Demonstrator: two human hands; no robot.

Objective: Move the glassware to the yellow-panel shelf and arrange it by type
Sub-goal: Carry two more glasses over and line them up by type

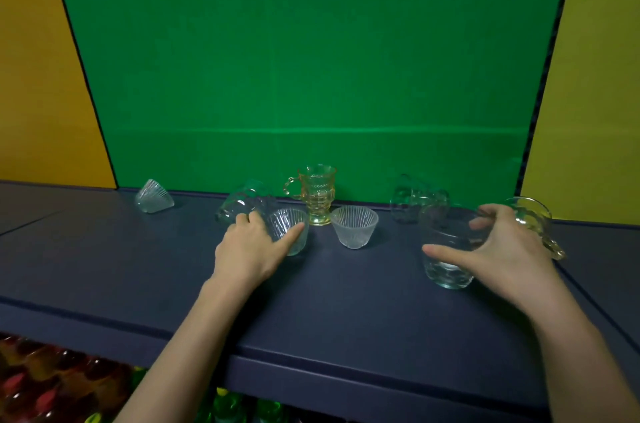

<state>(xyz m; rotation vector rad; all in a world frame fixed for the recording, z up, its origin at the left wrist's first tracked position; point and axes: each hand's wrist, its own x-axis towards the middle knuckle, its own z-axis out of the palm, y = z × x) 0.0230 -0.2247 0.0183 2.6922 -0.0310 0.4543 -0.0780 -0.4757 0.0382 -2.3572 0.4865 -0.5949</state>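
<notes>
On the dark blue shelf [104,266], in front of a green back panel [311,58], the amber handled mug [316,194] stands upright and serves as the marker for everything else. Just left of it and a little nearer the camera, the left hand [251,246] wraps a ribbed clear cup [289,230], thumb on its near side and fingers over the rim; behind that hand lies a clear glass mug [242,202], tipped over. Just right of the amber mug an identical ribbed cup [354,225] stands free and upright. Far left of the mug a third ribbed cup [153,197] lies on its side near the panel. Well right of the mug, the right hand [505,242] spreads wide around a clear tumbler [448,249], thumb at its near wall, fingers at the far rim. Behind the tumbler stands more clear glassware [410,202], blurred; just beyond the right hand a clear handled cup [535,218] sits. Yellow panels [595,93] flank the green one.
</notes>
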